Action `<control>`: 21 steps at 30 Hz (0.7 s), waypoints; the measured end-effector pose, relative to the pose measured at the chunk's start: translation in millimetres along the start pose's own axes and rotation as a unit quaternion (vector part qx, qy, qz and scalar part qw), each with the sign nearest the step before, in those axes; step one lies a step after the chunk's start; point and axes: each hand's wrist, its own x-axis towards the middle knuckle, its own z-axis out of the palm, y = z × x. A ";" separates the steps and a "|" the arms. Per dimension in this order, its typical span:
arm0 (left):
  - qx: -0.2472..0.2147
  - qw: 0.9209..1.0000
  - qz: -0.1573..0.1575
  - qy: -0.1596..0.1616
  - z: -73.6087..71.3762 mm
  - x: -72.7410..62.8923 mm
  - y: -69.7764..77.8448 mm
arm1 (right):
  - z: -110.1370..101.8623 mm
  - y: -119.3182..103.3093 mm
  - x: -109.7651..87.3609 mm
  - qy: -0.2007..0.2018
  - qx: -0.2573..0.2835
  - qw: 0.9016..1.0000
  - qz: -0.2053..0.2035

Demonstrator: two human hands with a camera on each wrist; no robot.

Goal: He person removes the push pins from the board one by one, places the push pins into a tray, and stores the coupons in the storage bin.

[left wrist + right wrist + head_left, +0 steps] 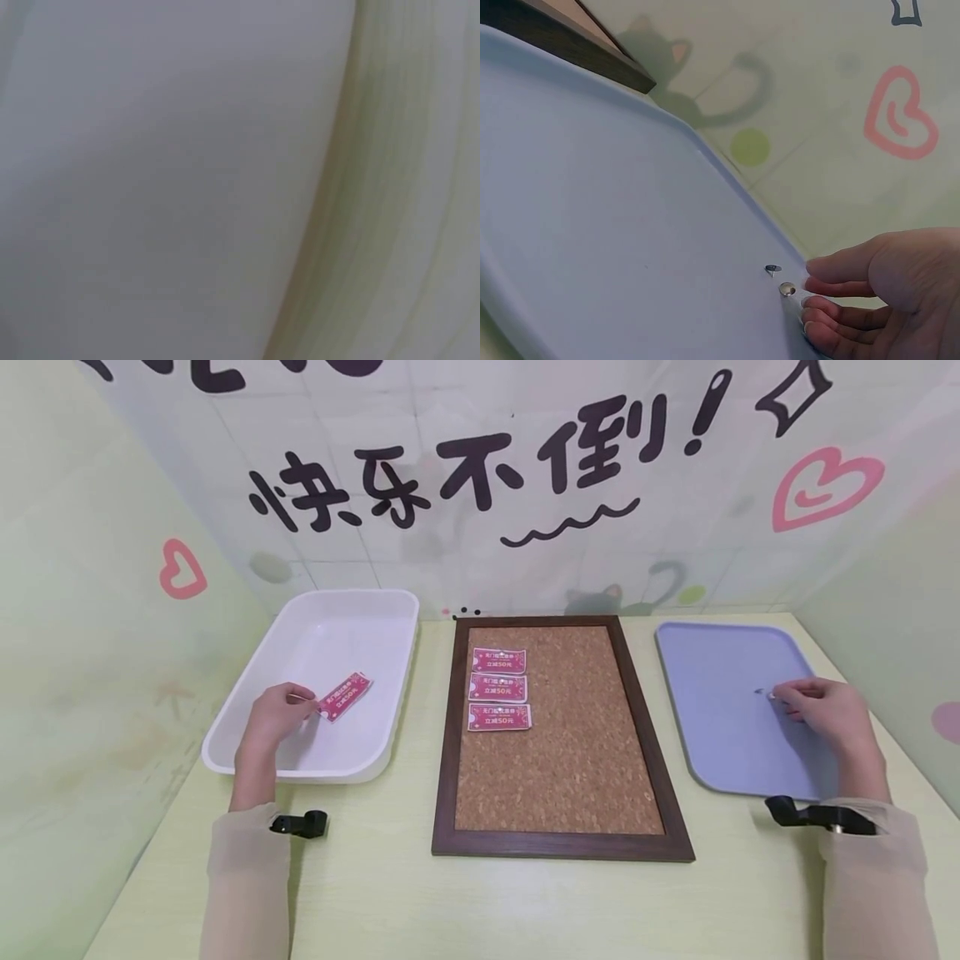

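My left hand (279, 714) pinches the corner of a pink coupon (347, 696) over the white tray (315, 762). The coupon is tilted, its far end pointing up and right. The left wrist view catches only blurred pale surfaces, without the hand. My right hand (821, 706) is low over the lavender tray (720, 718), its fingers loosely bent. Two metal thumbtacks, one nearer the fingertips (787, 289) and one farther off (772, 268), show just past its thumb and forefinger in the right wrist view.
Between the trays lies a wood-framed cork board (562, 760). Three pink coupons hang in a column at its upper left, the lowest coupon (498, 718) near mid-height. A printed wall (465, 568) rises behind the pale table (555, 910), with side walls left and right.
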 end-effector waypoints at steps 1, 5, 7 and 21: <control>0.002 1.000 0.002 0.000 -0.3 -0.2 -0.2 | -0.2 -0.4 -0.3 -0.002 0.001 1.000 0.001; 0.008 1.000 0.009 0.001 -0.6 -0.2 -0.8 | -1.5 -2.8 -1.8 -0.007 0.005 1.000 -0.001; 0.010 1.000 0.017 0.001 -0.7 0.0 -1.1 | -2.3 -4.2 -2.2 -0.005 0.009 1.000 -0.006; -0.010 0.996 0.086 0.035 -1.1 -1.7 10.8 | -3.8 -29.5 -5.6 0.015 0.043 0.998 -0.031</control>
